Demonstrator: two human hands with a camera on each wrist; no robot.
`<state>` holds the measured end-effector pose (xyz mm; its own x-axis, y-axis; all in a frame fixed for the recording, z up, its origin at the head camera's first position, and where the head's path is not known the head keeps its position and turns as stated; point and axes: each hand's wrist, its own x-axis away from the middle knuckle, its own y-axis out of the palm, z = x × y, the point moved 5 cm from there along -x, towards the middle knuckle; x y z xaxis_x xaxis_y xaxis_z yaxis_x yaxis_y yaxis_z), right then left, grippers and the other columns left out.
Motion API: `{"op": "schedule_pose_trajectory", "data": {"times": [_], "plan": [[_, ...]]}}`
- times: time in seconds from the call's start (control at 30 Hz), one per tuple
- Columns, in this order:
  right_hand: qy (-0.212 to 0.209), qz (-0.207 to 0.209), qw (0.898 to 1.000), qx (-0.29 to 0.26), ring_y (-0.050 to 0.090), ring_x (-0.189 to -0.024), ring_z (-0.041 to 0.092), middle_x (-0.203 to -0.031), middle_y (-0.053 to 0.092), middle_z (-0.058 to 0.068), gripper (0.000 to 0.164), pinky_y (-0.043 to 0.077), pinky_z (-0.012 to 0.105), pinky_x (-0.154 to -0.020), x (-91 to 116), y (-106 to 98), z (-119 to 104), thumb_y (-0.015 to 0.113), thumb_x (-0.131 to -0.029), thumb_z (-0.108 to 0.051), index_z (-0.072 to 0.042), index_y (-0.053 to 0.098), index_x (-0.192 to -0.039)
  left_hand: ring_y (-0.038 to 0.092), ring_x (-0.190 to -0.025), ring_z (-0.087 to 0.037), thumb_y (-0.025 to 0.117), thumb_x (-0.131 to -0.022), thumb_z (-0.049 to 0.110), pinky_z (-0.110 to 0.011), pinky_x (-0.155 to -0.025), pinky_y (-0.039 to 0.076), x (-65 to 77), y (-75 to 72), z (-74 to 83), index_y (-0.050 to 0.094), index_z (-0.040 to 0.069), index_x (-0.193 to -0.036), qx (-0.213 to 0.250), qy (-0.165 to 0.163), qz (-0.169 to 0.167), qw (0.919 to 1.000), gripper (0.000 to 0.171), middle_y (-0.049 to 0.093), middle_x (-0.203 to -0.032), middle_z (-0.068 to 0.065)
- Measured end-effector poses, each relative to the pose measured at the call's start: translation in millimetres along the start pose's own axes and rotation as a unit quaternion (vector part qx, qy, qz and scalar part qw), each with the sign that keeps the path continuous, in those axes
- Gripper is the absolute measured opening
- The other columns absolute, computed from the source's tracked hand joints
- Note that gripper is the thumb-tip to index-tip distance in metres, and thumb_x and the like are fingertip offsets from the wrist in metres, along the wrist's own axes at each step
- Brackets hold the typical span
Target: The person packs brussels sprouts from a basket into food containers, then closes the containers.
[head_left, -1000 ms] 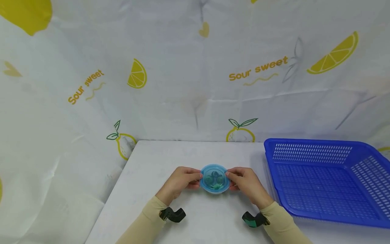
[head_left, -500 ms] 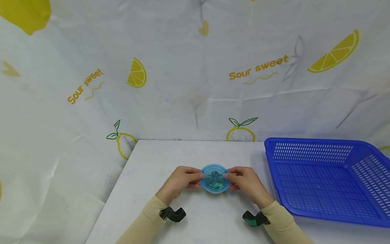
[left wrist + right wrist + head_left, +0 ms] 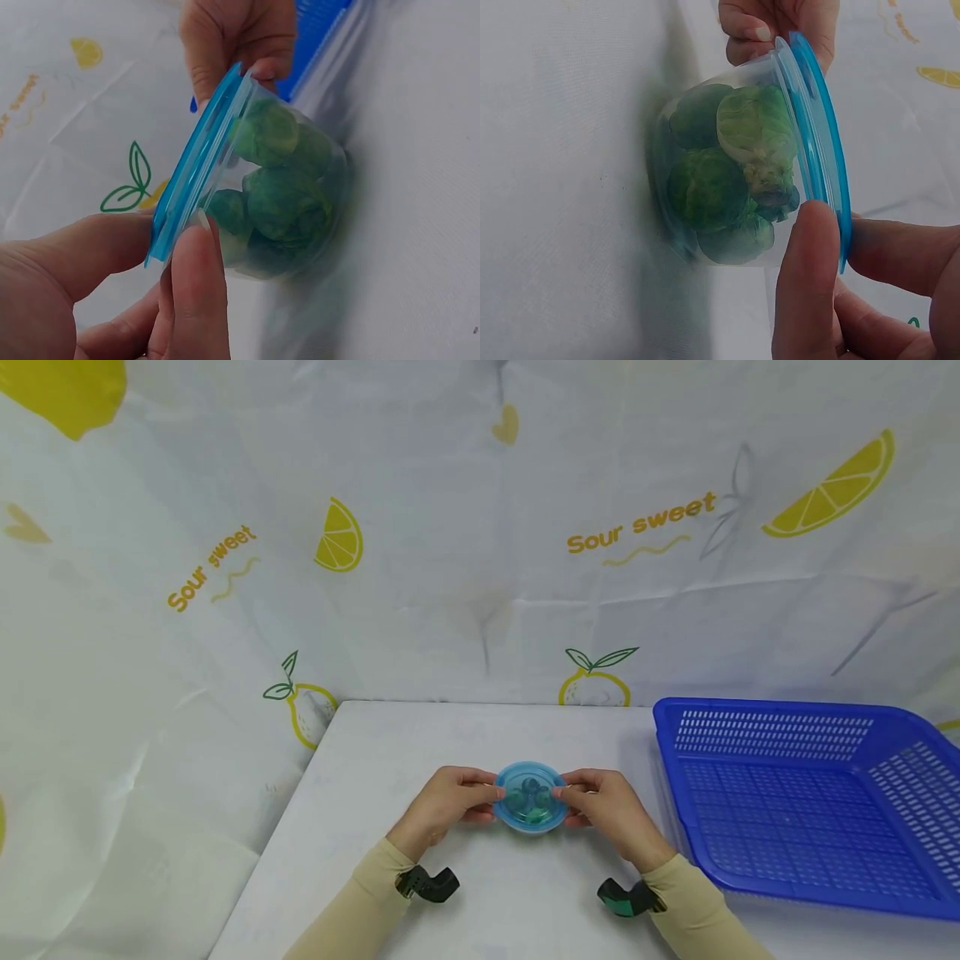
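A white cloth printed with lemons hangs behind and beside a white surface (image 3: pixel 480 877). A blue basket (image 3: pixel 795 802) sits on it at the right. Near the front edge stands a clear tub (image 3: pixel 529 800) of green sprouts (image 3: pixel 735 180), capped by a blue lid (image 3: pixel 196 163). The left hand (image 3: pixel 442 806) pinches the lid's rim between thumb and fingers on one side; the right hand (image 3: pixel 611 810) pinches the opposite side likewise. To work the lid well, I judge both hands should press or lift evenly around the rim, keeping the tub flat on the surface so nothing tips.
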<state>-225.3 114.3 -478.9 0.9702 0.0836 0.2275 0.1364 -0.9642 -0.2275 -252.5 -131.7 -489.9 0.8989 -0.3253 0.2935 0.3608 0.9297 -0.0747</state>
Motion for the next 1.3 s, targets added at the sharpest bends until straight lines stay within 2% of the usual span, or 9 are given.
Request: {"op": "schedule_pose_trajectory", "data": {"times": [0.4,0.63,0.9,1.07,1.3], "plan": [[0.002,0.004,1.0,-0.002,0.069,-0.071,0.016,-0.1,0.073,0.013,0.045,0.066,0.029,-0.067,-0.5,1.1,1.7,0.073,-0.102,-0.013,0.013,0.064,-0.137,0.07,-0.076,-0.009,0.08,-0.098,0.018,-0.021,-0.073,0.064,-6.5,0.5,-10.2,0.071,0.001,-0.14,0.039,-0.017,-0.026,0.9988,0.047,0.075,-0.098,-0.003],[-0.006,0.006,1.0,-0.009,0.069,-0.07,0.016,-0.097,0.069,0.01,0.045,0.065,0.028,-0.066,-1.3,1.0,2.3,0.073,-0.103,-0.013,0.014,0.064,-0.137,0.069,-0.073,-0.008,0.083,-0.095,0.018,-0.021,-0.073,0.063,-9.1,-0.5,-15.4,0.071,0.003,-0.141,0.077,-0.035,-0.02,0.9963,0.05,0.074,-0.094,-0.002],[0.003,0.01,1.0,-0.014,0.068,-0.069,0.016,-0.094,0.069,0.009,0.043,0.065,0.028,-0.065,-0.6,2.4,2.8,0.073,-0.102,-0.012,0.013,0.065,-0.136,0.064,-0.073,-0.008,0.08,-0.097,0.021,-0.022,-0.073,0.061,-9.3,3.4,-19.4,0.065,0.006,-0.149,0.08,-0.033,-0.033,0.9957,0.056,0.069,-0.09,0.002],[-0.002,0.008,1.0,-0.017,0.068,-0.068,0.016,-0.092,0.067,0.008,0.042,0.065,0.028,-0.065,0.0,2.6,1.5,0.073,-0.102,-0.012,0.013,0.065,-0.135,0.061,-0.069,-0.007,0.08,-0.097,0.019,-0.021,-0.069,0.058,-10.4,5.8,-20.0,0.067,0.008,-0.148,0.099,-0.031,-0.029,0.9941,0.054,0.066,-0.088,0.001],[-0.011,0.008,1.0,-0.025,0.067,-0.064,0.015,-0.086,0.064,0.006,0.036,0.064,0.027,-0.063,0.6,2.2,-0.5,0.071,-0.101,-0.006,0.014,0.066,-0.132,0.06,-0.068,-0.007,0.08,-0.097,0.017,-0.02,-0.067,0.057,-10.2,7.2,-19.4,0.069,0.008,-0.146,0.103,-0.023,-0.022,0.9941,0.051,0.068,-0.09,0.001]]}}
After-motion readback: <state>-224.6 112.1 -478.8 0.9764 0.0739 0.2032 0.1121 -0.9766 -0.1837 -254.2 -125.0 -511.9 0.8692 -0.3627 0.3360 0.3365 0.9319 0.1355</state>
